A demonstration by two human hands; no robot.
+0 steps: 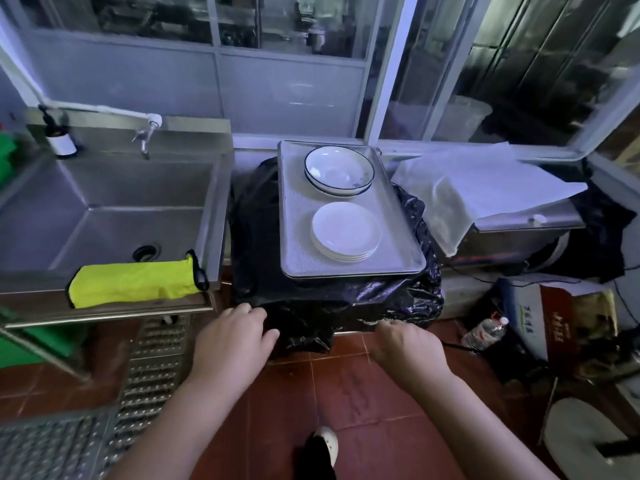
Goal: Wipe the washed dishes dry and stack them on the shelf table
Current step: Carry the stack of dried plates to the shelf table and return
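Left hand [235, 337]: fingers loosely extended, resting on the front edge of the black plastic cover [256, 237], holding nothing. Right hand [403, 342]: fingers curled down at the same edge, apparently pinching the plastic, though the fingertips are hidden. On the cover sits a grey tray [298, 209] with a stack of white plates [346, 230] at its near end and blue-rimmed bowls [337, 169] at the far end; a yellow cloth [131, 282] lies on the sink [104, 188] front rim, left.
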